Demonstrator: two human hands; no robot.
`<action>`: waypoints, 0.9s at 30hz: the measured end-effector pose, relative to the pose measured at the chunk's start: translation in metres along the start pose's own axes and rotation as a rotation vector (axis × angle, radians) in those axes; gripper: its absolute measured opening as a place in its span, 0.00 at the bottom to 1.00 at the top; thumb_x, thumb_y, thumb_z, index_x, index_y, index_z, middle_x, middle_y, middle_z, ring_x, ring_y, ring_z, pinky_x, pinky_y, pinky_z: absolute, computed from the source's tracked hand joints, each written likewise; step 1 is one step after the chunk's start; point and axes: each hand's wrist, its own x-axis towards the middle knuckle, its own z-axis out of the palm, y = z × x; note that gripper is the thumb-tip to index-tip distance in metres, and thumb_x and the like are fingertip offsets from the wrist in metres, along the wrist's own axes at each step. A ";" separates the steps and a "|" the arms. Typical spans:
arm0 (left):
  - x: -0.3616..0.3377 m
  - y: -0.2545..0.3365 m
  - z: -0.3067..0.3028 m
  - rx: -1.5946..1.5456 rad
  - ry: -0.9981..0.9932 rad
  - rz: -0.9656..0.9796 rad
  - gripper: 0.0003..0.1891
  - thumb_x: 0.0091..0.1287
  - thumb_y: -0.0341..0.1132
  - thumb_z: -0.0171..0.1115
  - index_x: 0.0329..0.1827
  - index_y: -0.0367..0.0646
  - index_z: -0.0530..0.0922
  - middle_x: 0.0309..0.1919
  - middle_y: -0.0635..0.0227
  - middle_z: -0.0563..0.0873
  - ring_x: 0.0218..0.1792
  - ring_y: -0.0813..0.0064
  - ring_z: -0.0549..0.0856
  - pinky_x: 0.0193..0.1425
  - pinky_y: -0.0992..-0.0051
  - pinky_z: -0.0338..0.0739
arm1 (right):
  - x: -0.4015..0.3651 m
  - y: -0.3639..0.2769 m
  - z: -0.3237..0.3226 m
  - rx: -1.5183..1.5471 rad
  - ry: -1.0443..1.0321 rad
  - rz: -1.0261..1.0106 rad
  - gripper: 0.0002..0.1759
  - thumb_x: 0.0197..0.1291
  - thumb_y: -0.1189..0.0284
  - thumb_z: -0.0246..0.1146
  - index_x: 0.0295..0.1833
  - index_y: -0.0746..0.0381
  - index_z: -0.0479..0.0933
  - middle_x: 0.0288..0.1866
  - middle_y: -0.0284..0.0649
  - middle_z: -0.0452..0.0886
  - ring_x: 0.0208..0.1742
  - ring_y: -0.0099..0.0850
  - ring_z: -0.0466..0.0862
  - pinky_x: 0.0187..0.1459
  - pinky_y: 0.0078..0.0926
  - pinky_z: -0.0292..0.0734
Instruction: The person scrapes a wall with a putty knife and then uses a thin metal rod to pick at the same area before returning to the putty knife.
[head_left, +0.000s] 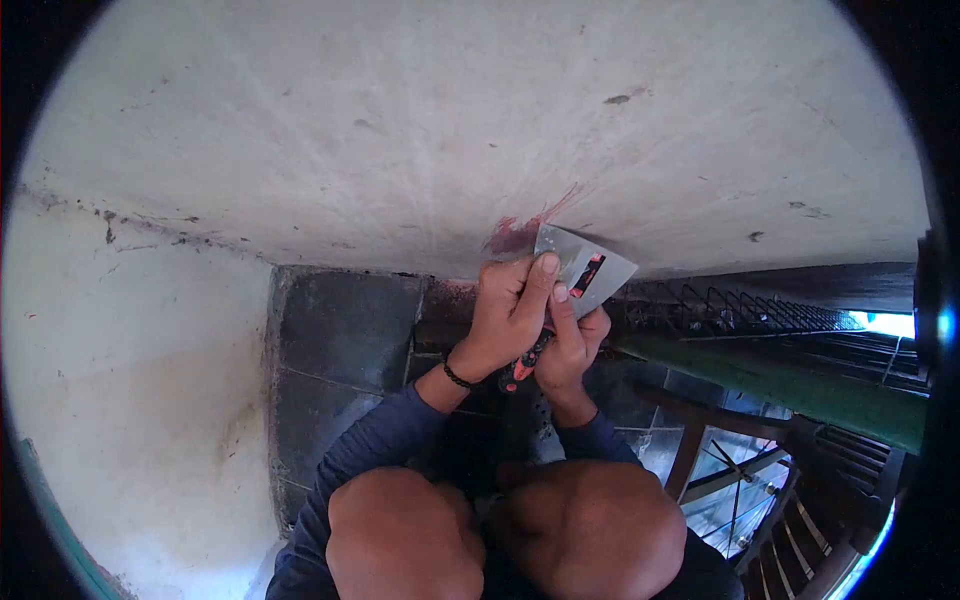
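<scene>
Item 1. Scraper (pixel 588 270): flat metal blade with a red and black label, on a red and black handle. It lies just right of centre; the blade points to 1 o'clock and its edge touches the pale surface.

Item 2. Left hand (pixel 505 315): grip wrapped tight about the scraper's handle, with the thumb pressed up onto the blade's lower edge. A black wristband (pixel 458 377) sits at its 7 o'clock.

Item 3. Right hand (pixel 578 345): touching the left hand at its 4 o'clock. The grip is curled closed on the same handle, thumb laid on the blade.

Item 4. Red stain (pixel 515 235): a smear on the surface at 10 o'clock from the blade, just beside it.

Item 5. Pale plastered surface (pixel 400 120): fills the view from 9 through 12 to 3 o'clock, marked with scattered dark specks.

Item 6. Dark tiles (pixel 340 330): at 8 o'clock from the hands.

Item 7. Two bare knees (pixel 400 530): at 6 o'clock, side by side below blue sleeves (pixel 380 440).

Item 8. Metal railing (pixel 760 310) and green beam (pixel 790 385): at 3 to 4 o'clock, well apart from the hands.
</scene>
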 end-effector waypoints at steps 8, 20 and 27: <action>0.002 0.008 -0.001 -0.001 -0.004 0.013 0.20 0.73 0.38 0.50 0.24 0.34 0.73 0.14 0.69 0.72 0.20 0.86 0.69 0.22 0.76 0.63 | -0.001 -0.001 0.005 0.052 0.040 0.012 0.09 0.65 0.72 0.57 0.40 0.68 0.78 0.35 0.33 0.81 0.36 0.18 0.76 0.38 0.18 0.70; -0.003 -0.003 0.003 -0.033 0.045 -0.015 0.20 0.72 0.37 0.51 0.22 0.34 0.72 0.12 0.67 0.72 0.18 0.85 0.68 0.20 0.75 0.62 | -0.004 0.002 -0.001 0.026 0.023 0.045 0.09 0.66 0.73 0.57 0.39 0.68 0.78 0.34 0.32 0.81 0.35 0.18 0.76 0.38 0.18 0.70; 0.009 0.020 -0.005 0.031 -0.024 0.051 0.20 0.73 0.38 0.50 0.23 0.35 0.72 0.13 0.69 0.70 0.20 0.86 0.67 0.22 0.75 0.63 | 0.002 -0.007 0.008 0.039 0.034 -0.009 0.10 0.66 0.70 0.56 0.42 0.67 0.77 0.34 0.32 0.80 0.34 0.17 0.75 0.37 0.16 0.68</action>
